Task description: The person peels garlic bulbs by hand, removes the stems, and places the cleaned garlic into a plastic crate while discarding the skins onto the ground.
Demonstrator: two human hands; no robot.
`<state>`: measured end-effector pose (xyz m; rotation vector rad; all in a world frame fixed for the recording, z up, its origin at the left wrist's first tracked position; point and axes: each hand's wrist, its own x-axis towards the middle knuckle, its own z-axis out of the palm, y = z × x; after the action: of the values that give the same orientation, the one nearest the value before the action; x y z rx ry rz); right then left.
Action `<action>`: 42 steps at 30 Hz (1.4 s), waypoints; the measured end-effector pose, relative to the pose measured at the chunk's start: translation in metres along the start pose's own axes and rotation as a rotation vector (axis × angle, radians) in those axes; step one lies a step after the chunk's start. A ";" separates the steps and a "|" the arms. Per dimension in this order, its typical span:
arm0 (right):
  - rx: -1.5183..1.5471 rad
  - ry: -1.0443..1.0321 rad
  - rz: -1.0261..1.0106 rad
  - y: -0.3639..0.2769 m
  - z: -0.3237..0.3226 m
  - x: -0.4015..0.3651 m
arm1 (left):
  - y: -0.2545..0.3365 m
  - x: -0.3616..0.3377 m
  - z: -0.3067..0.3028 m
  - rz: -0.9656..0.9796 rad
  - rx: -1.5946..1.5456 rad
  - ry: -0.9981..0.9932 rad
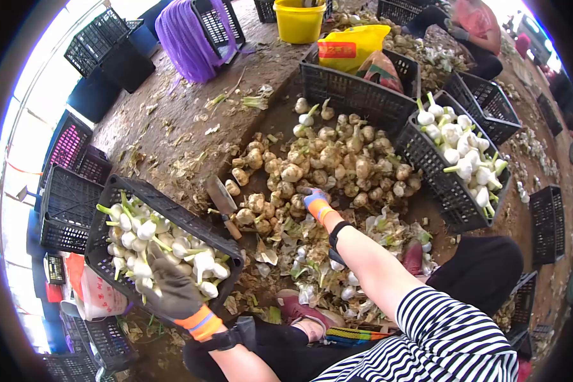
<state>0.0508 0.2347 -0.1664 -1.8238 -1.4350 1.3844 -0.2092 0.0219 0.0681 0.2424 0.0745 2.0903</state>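
Observation:
My left hand [174,288], in a dark glove with an orange cuff, rests over the near side of a black crate [191,227] of cleaned white garlic bulbs [148,230]. Its fingers are stretched out and apart among the bulbs. My right hand [314,200], in a purple-blue and orange glove, reaches the near edge of a heap of brownish, untrimmed garlic [330,156]. Its visible fingers are extended towards the bulbs there; the fingertips are partly hidden. Left of the heap, a flat metal blade with a wooden handle [221,196] lies on the ground.
Garlic skins [369,232] lie between my legs. At right stands another black crate [434,167] of white garlic. A crate with a yellow bag [352,49] borders the heap. Behind are a purple net roll [186,39], a yellow bucket [299,22] and another person [477,28].

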 end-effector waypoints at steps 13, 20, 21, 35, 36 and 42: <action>1.242 -0.491 -0.242 -0.112 -0.059 -0.191 | -0.128 -0.044 -0.022 -0.266 0.924 -0.054; 0.793 -0.439 -0.294 -0.131 -0.070 -0.232 | -0.132 -0.064 -0.020 -0.011 1.192 -0.335; 0.846 -0.416 -0.272 -0.128 -0.069 -0.234 | -0.132 -0.066 -0.020 -0.010 1.188 -0.343; 0.960 -0.586 -0.250 -0.102 -0.121 -0.259 | -0.142 -0.098 0.025 -0.112 0.981 -0.357; 0.844 -0.591 -0.317 -0.097 -0.121 -0.252 | -0.142 -0.102 0.032 -0.113 0.982 -0.359; 0.620 -0.340 -0.676 -0.101 -0.115 -0.257 | -0.140 -0.100 0.023 -0.184 0.889 -0.122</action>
<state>0.1154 0.0671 0.0727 -0.6545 -1.3702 1.5521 -0.0371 0.0054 0.0550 0.8549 0.9212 1.7333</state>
